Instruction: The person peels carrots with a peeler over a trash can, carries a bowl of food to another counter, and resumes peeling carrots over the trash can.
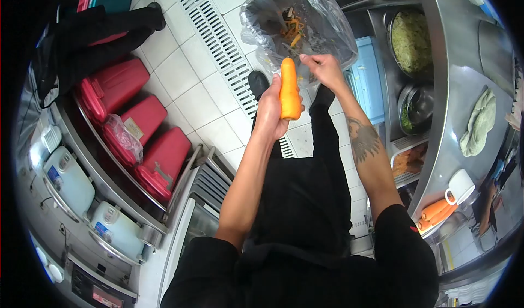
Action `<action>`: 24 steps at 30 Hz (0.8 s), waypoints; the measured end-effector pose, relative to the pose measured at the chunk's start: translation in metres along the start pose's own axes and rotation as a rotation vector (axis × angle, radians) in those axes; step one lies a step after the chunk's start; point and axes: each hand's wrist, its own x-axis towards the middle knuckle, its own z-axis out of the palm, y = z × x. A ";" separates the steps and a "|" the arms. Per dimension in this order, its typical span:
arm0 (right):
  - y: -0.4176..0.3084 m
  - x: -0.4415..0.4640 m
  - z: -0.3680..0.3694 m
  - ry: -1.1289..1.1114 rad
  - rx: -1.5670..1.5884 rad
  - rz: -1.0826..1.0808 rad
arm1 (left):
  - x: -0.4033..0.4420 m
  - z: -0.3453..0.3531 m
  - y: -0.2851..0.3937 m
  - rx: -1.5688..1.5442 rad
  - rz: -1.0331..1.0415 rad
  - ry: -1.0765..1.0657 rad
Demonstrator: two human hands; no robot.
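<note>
My left hand (270,109) is wrapped around the lower part of a thick, bright orange carrot (290,92), whose narrow end points away from me. To its right, my right hand (323,70) is closed on a small, thin peeler (292,49), only partly visible and close to the carrot's tip. Both hands are held over the near edge of a bin lined with a clear plastic bag (333,27). Orange peelings (293,28) and dark scraps lie inside the bag.
On the right are a steel counter (445,128) with more carrots (436,212), a white mug (461,187) and a cloth (479,122). Below it sits a pot of shredded vegetable (410,40). Red lidded bins (164,163) stand left. A floor drain grate (218,46) crosses the tiles.
</note>
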 end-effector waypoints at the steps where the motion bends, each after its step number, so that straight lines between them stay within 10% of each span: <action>1: -0.009 -0.007 -0.005 0.010 0.053 -0.003 | 0.004 -0.002 0.003 -0.041 0.011 -0.017; 10: -0.061 -0.106 -0.031 0.116 -0.124 -0.497 | 0.034 0.000 0.009 -0.297 0.108 0.058; 24: -0.038 -0.070 -0.012 -0.066 0.088 -0.442 | 0.019 0.004 0.018 -0.026 0.164 0.094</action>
